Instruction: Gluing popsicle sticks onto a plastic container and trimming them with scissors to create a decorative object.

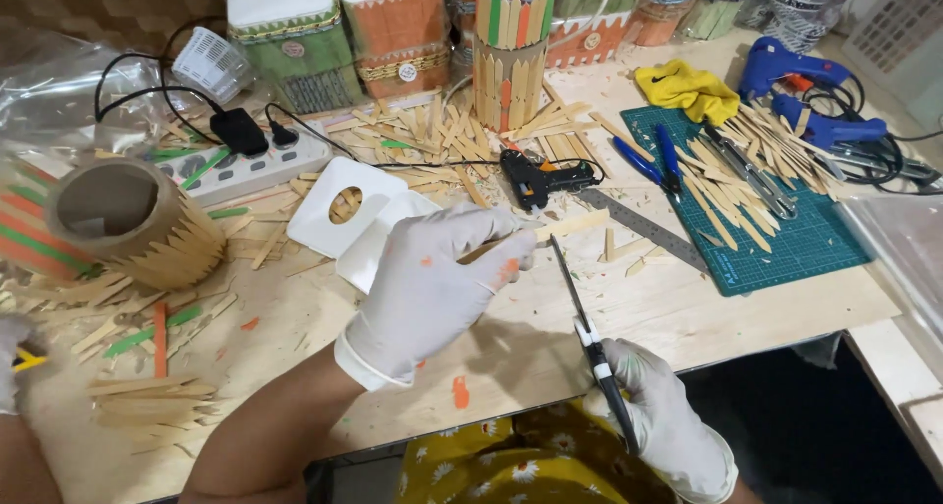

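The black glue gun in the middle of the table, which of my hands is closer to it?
Left. Your left hand holds a wooden stick just below the glue gun; your right hand, holding scissors, is down at the table's near edge.

matt pale wood stick, thin rubbery-looking gloves on the left hand, probably metal scissors, bare wooden surface.

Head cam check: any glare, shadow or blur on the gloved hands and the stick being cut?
Head view: even, bright light, no glare on the left hand or right hand; soft shadow under the left hand on the table; the wooden stick and scissors are fairly sharp; edges bow slightly with wide-angle distortion; the clear plastic bag shows mild sheen.
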